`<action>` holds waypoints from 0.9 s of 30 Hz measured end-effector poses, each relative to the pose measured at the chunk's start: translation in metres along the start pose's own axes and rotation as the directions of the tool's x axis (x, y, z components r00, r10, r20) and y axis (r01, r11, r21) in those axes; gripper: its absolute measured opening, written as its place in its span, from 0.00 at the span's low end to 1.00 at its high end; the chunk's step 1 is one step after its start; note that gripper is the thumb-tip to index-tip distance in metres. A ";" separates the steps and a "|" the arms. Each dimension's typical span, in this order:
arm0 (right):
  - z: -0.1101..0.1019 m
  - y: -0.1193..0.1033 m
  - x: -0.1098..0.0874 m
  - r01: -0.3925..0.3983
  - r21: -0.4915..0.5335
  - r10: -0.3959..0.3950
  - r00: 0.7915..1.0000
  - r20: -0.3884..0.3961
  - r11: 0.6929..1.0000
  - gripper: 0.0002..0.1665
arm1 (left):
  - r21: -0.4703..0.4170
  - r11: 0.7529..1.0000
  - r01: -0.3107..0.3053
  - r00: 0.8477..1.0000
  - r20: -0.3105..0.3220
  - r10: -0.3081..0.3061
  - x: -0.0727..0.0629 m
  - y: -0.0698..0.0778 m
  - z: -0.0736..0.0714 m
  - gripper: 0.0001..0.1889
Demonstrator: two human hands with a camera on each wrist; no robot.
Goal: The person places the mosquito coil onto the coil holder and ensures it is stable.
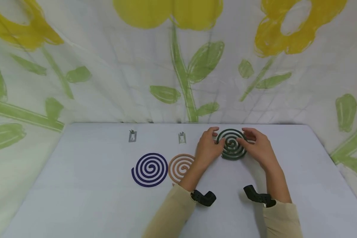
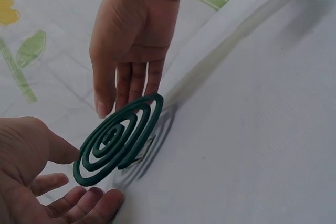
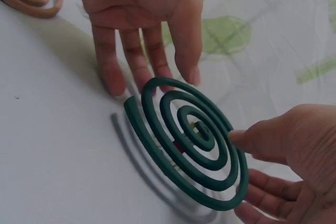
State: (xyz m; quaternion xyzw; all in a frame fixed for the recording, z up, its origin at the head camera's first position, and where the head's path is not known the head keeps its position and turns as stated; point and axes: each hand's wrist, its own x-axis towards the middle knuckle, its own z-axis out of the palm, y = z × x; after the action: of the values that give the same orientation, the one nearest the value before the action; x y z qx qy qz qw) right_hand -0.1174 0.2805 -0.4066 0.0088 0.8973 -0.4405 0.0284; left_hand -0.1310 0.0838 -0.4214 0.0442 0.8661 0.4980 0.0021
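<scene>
A dark green mosquito coil (image 1: 232, 155) lies between the two hands at the table's right rear. My left hand (image 1: 207, 148) holds its left edge, thumb on the upper side and fingers around the rim. On the opposite edge, my right hand (image 1: 260, 147) grips it the same way, its thumb (image 3: 257, 137) against the outer ring. The coil (image 2: 100, 163) is raised, with its shadow on the table beneath. Through its gaps a small metal piece (image 2: 144, 150) shows, mostly hidden.
To the left lie a purple spiral coil (image 1: 150, 177) and an orange-brown one (image 1: 175, 160), partly covered by the left forearm. Behind them are two small metal stands, one grey (image 1: 132, 136) and one silvery (image 1: 182, 138). A flower-patterned cloth (image 1: 122, 82) hangs at the white table's back edge.
</scene>
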 end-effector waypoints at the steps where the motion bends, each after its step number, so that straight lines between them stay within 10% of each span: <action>1: 0.000 0.001 -0.001 0.000 -0.006 0.000 1.000 -0.003 1.000 0.38 | 0.001 1.000 -0.004 1.000 -0.002 0.004 -0.001 0.000 0.001 0.24; 15: 0.015 -0.023 0.003 0.170 -0.135 -0.183 0.979 -0.092 0.976 0.30 | 0.092 0.994 -0.062 0.997 -0.036 0.065 -0.017 -0.009 -0.030 0.24; 27: 0.043 -0.050 0.001 0.288 -0.154 -0.300 0.953 -0.055 0.945 0.29 | 0.115 0.954 -0.275 0.945 0.216 0.247 -0.033 -0.019 -0.088 0.23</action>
State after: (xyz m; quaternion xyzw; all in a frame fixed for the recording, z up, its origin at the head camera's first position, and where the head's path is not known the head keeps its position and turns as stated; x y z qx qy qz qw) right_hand -0.1186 0.2157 -0.3931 -0.1102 0.9185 -0.3730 -0.0718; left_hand -0.1039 -0.0039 -0.3951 0.2083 0.8815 0.4234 0.0194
